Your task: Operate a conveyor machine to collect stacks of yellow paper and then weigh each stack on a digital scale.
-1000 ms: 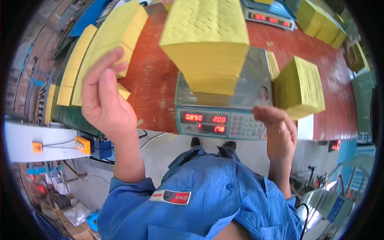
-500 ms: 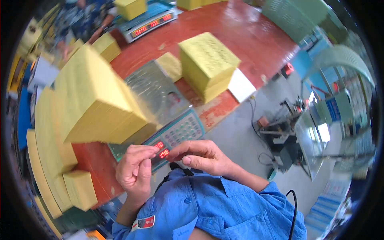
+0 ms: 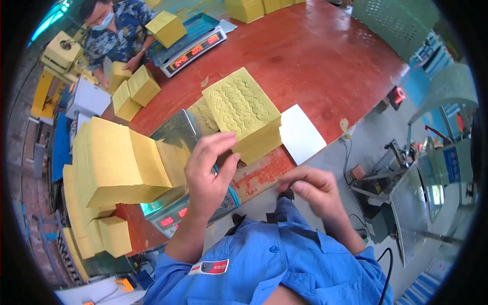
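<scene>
My left hand (image 3: pixel 207 170) is raised over the near table edge, thumb and fingers apart, with nothing in it. Its fingertips come close to a tall stack of yellow paper sheets (image 3: pixel 249 109) with a scalloped, ring-like pattern on top; whether they touch it I cannot tell. To the right, my right hand (image 3: pixel 317 190) hovers off the table edge, its fingers loosely bent and apart from the thumb, no object visible in it. Left of my left hand, a larger pile of yellow paper (image 3: pixel 119 162) rests partly over a counting scale (image 3: pixel 170 216) with red digits, hiding much of its plate.
A white square board (image 3: pixel 301 134) lies beside the patterned stack on the red table (image 3: pixel 325 66). A second scale (image 3: pixel 193 51) carries a yellow block (image 3: pixel 166 29). Across the table, a co-worker (image 3: pixel 119 35) handles small yellow stacks. A metal-framed machine (image 3: pixel 401 190) stands at right.
My hands have parted: the left moved up toward the patterned stack, the right moved rightward from over the scale's display. The view has shifted, bringing more of the co-worker into sight.
</scene>
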`<act>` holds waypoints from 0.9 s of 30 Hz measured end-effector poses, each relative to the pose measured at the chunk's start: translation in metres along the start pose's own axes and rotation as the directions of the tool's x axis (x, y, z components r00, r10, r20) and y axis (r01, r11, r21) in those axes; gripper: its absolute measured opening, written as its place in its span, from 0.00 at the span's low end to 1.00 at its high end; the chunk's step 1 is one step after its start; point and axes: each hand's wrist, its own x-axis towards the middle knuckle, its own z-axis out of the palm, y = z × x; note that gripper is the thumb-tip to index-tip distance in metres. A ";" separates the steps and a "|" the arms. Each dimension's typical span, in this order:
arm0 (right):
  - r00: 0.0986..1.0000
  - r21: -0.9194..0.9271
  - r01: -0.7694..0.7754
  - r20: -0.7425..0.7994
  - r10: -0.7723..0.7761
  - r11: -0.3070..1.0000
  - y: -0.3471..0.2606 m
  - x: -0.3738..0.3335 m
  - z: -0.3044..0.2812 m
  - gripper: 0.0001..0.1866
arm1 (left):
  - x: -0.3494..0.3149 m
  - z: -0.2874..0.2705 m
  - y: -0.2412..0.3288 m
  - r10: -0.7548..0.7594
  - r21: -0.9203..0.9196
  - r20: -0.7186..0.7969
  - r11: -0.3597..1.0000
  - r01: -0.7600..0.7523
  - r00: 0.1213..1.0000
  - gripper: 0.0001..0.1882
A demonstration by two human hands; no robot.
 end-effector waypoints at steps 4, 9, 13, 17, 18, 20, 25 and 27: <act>0.995 0.008 0.051 0.087 -0.052 0.999 -0.019 0.039 -0.044 0.11 | 0.023 0.022 -0.010 -0.066 0.151 0.025 0.987 0.061 0.998 0.15; 0.990 -0.039 0.035 0.135 -0.029 0.999 -0.026 0.070 -0.069 0.11 | 0.033 0.037 -0.015 -0.121 0.312 0.061 0.945 0.097 0.991 0.13; 0.987 0.004 -0.021 0.158 0.020 1.000 -0.023 0.082 -0.076 0.11 | 0.032 0.039 -0.012 -0.119 0.343 0.031 0.934 0.101 0.992 0.10; 0.993 -0.095 -0.033 0.106 0.043 0.995 -0.023 0.089 -0.077 0.09 | 0.024 0.052 -0.006 0.053 0.588 0.008 0.807 -0.048 0.999 0.09; 0.985 -0.118 -0.026 0.165 0.045 0.993 -0.022 0.090 -0.074 0.09 | 0.017 0.059 -0.007 0.128 0.645 0.007 0.757 -0.103 0.992 0.10; 0.936 -0.574 0.326 0.085 -0.341 0.751 -0.019 0.097 -0.070 0.12 | 0.012 0.070 0.000 0.132 0.698 -0.005 0.710 -0.091 0.991 0.12; 0.757 -0.782 0.590 0.449 -0.475 0.202 -0.023 0.131 -0.045 0.17 | 0.001 0.079 0.008 0.082 0.698 -0.136 0.715 0.037 0.987 0.15; 0.747 -0.776 0.604 0.471 -0.468 0.183 -0.016 0.137 -0.046 0.16 | 0.000 0.084 0.006 0.098 0.678 -0.121 0.735 0.010 0.988 0.15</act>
